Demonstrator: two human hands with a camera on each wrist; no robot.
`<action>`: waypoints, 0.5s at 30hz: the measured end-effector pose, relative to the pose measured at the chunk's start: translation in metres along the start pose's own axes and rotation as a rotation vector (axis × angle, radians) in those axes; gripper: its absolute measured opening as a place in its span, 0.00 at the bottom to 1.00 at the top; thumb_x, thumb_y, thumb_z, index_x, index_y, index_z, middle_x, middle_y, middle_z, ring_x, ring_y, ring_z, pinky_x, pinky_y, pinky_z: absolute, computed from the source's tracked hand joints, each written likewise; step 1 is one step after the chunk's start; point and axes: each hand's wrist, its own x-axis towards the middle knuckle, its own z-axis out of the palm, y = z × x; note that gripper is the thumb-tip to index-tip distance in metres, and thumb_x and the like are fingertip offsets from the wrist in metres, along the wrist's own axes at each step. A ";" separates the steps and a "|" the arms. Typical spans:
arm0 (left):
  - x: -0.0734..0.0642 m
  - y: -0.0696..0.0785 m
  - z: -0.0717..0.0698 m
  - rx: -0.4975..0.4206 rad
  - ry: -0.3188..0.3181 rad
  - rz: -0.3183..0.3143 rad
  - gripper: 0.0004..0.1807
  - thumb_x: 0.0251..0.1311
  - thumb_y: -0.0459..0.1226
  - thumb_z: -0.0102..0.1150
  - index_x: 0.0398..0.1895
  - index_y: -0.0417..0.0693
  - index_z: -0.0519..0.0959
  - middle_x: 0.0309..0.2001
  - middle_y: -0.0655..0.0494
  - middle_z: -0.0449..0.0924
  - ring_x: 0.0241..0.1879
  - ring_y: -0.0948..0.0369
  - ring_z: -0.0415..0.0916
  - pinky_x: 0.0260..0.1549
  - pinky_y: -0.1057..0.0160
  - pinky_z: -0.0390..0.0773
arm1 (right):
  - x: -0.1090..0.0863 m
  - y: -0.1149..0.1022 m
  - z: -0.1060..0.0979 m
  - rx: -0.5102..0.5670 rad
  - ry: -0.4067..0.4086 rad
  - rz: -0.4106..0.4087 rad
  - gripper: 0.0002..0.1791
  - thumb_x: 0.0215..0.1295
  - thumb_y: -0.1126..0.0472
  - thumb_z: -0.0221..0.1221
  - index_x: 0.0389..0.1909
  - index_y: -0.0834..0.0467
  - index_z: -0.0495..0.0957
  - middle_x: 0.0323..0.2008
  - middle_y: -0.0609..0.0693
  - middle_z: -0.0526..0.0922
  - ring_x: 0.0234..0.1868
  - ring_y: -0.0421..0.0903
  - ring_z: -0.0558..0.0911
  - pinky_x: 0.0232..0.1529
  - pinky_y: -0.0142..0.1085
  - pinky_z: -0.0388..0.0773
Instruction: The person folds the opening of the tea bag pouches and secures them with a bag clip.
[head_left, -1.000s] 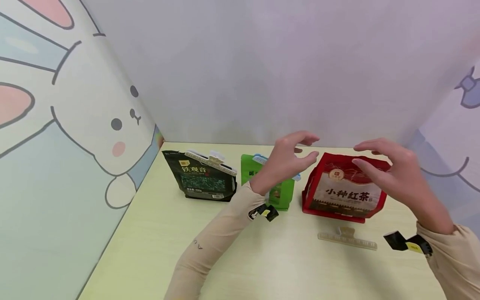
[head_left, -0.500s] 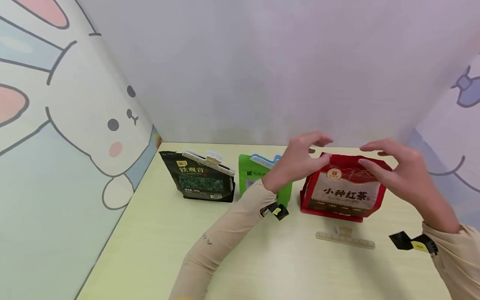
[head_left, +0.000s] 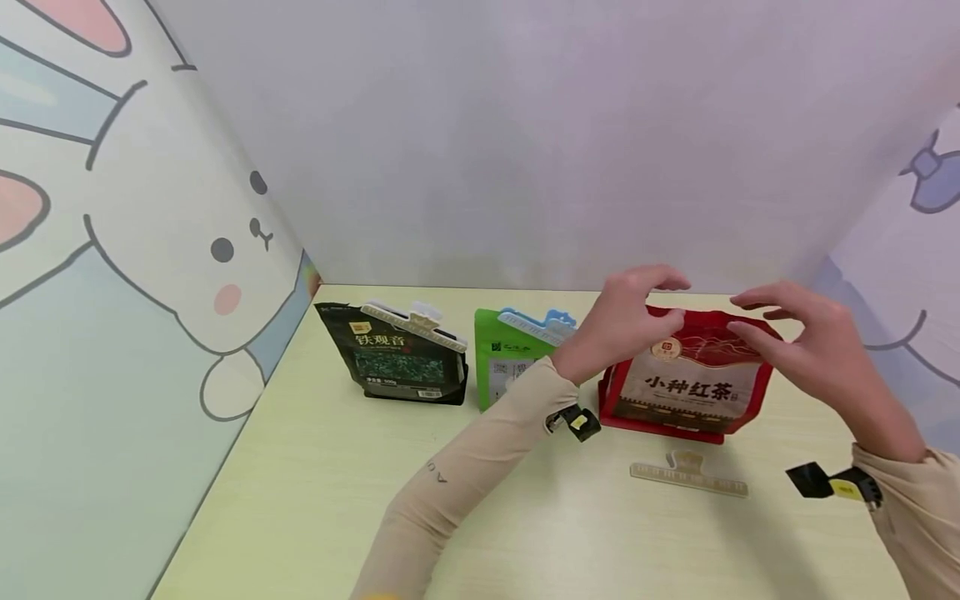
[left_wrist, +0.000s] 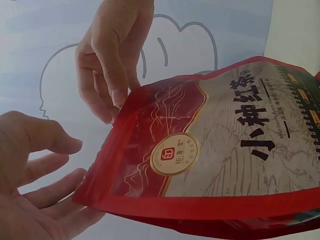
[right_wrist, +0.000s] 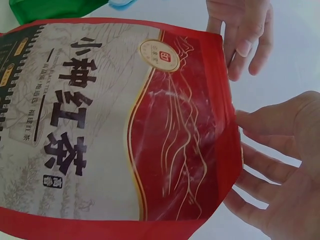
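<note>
Pale worktop (head_left: 300,475) against a plain wall (head_left: 480,167): red tea bag (head_left: 686,379) stands toward the right, beige clip (head_left: 688,477) lying just in front, green bag (head_left: 491,358) and black bag (head_left: 397,367), both clipped, off to its left. Left hand (head_left: 624,321) has shifted rightward within the last second, reaching the red bag's upper left corner, so both ends of its top now have a hand, right hand (head_left: 806,333) opposite. Thumbs stand apart from loosely bent fingers; neither hand visibly pinches, firmness of contact cannot be told.
</note>
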 end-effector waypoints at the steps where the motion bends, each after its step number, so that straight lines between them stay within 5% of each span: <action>1: 0.001 0.001 0.002 0.001 -0.001 0.004 0.15 0.60 0.35 0.55 0.51 0.49 0.77 0.51 0.61 0.77 0.50 0.74 0.68 0.45 0.79 0.68 | -0.001 0.001 0.000 -0.001 -0.003 0.003 0.20 0.48 0.77 0.67 0.44 0.60 0.81 0.42 0.28 0.76 0.41 0.25 0.74 0.42 0.14 0.64; 6: 0.004 0.005 0.010 0.039 -0.019 0.027 0.15 0.61 0.34 0.55 0.51 0.49 0.77 0.50 0.63 0.76 0.50 0.74 0.68 0.44 0.81 0.66 | -0.004 0.007 0.000 0.007 -0.023 0.030 0.19 0.48 0.76 0.67 0.44 0.61 0.81 0.41 0.28 0.77 0.38 0.23 0.75 0.40 0.14 0.66; 15: 0.010 0.019 0.020 0.240 -0.090 0.062 0.16 0.60 0.33 0.52 0.51 0.53 0.77 0.51 0.65 0.74 0.44 0.71 0.67 0.28 0.79 0.66 | -0.013 0.016 -0.001 -0.017 -0.055 0.153 0.16 0.53 0.70 0.66 0.44 0.60 0.82 0.37 0.26 0.75 0.33 0.20 0.73 0.33 0.15 0.67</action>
